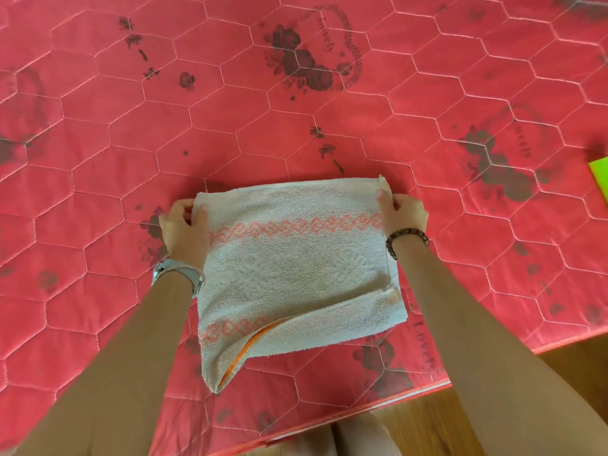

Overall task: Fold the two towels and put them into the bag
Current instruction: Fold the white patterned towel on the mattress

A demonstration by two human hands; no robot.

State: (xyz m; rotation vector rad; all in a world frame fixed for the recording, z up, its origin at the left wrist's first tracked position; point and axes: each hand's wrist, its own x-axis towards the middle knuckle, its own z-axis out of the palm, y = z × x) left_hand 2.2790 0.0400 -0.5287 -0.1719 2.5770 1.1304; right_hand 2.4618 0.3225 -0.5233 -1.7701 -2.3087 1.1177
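Towel (296, 264): pale off-white terry w/ a pinkish tint, folded to a rough rectangle in more than one layer; it lies flat on the red quilted mattress pad (296, 110), near the pad's front edge and centred betw. the two forearms.

- Pattern: a salmon-pink diamond band (296, 225) runs L to R across the far part; a 2nd matching band (230, 329) shows at the near left; a faint raised weave sits betw. them.
- Near part: a flap w/ a thin orange edge stripe (250, 343) lies slantwise over it, covering the right end of the 2nd band; near edges don't line up, and the near-left corner droops to a point.

Left hand (184, 232): at the far-left corner; fingers curled over the edge, pinching the cloth there; silver watch (179, 273) on the wrist.

Right hand (406, 213): at the far-right corner; fingers curled tight, pinching the cloth; a bit of the corner sticks up past the fingertips; brown bead bracelet (406, 236) on the wrist.

Both arms reach fwd, about parallel, one along each side of the towel.

Pad: hexagon stitch lines, dark rose prints, "Lovely" lettering in spots; its front edge runs diagonally at lower right, w/ wooden floor (566, 373) beyond it.

Bright green item (600, 177) on the pad at the far right, cut off by the frame; can't tell what it is; well apart from the towel.

Person's knees (348, 436) at bottom centre.
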